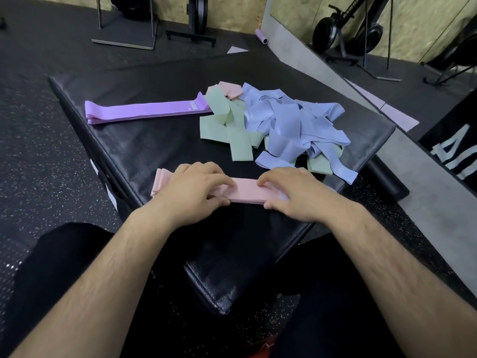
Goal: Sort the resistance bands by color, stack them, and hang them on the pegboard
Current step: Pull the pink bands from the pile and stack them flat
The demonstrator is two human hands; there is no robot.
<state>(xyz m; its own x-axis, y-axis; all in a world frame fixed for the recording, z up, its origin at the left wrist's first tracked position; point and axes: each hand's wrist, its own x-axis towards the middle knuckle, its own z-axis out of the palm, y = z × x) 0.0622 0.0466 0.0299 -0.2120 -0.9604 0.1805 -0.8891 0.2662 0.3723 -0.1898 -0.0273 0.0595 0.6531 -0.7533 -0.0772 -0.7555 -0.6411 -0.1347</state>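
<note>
The left-hand grip (196, 186) and right-hand grip (291, 193) are both pinching the flat pink stack of fabric resistance bands (247, 193) toward either end, and its long axis is running side to side along the black padded box's (154, 140) near edge.

Pink stack (247, 191) at the pad's (154, 146) near edge: left hand (196, 187) covers much of its left half and right hand (296, 195) its right end, so the layer count cannot be made out. Purple stack (139, 112) toward the far left edge runs its right end under a green band (219, 109); its white label (192, 105) is too small to read. Pink bands (231, 89) at the far side show only partly beneath green and blue bands (284, 120); white lettering (462, 156) is cut off by the picture's right edge.
</note>
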